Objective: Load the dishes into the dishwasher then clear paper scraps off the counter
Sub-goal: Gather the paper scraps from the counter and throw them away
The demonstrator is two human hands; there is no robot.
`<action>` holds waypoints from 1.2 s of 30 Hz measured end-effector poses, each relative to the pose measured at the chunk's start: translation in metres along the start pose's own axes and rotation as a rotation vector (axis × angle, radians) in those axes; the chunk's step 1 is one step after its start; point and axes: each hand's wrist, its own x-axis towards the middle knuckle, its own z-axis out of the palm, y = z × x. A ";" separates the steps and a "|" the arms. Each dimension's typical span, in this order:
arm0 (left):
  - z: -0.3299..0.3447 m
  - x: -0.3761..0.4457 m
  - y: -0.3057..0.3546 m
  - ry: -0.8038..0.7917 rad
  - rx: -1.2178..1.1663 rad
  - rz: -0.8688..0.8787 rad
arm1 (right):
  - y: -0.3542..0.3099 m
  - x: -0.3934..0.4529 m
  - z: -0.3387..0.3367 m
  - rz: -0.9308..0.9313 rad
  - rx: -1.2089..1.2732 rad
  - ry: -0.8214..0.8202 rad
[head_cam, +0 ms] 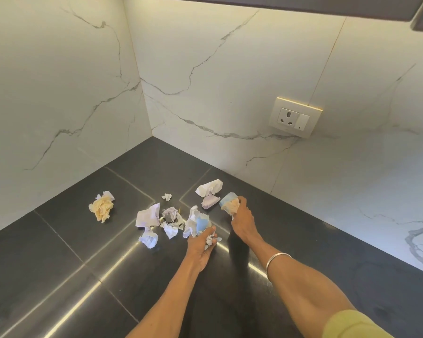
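Both hands gather paper scraps mid-surface: left hand (202,242) fingers curl around white-blue wads, right hand (242,215) grips a blue-tan wad. Next, collect the yellow wad (102,207) near the left wall.

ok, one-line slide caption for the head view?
Both hands gather crumpled paper scraps off the dark counter: left hand and right hand each grip a wad.

Dark tiled counter (59,252) bearing crumpled paper scraps: a yellowish wad (102,207) apart at left, white pieces (149,215) clustered near centre.
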 end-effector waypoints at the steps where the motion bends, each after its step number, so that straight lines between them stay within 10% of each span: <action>1: 0.002 0.002 -0.001 -0.014 0.018 -0.005 | 0.000 0.003 0.000 -0.006 -0.013 -0.023; 10: -0.002 0.020 -0.003 -0.122 0.137 0.025 | -0.005 0.035 -0.001 0.027 -0.383 -0.244; 36: -0.021 -0.024 -0.024 -0.020 0.134 0.020 | 0.004 -0.051 -0.029 0.214 -0.101 -0.115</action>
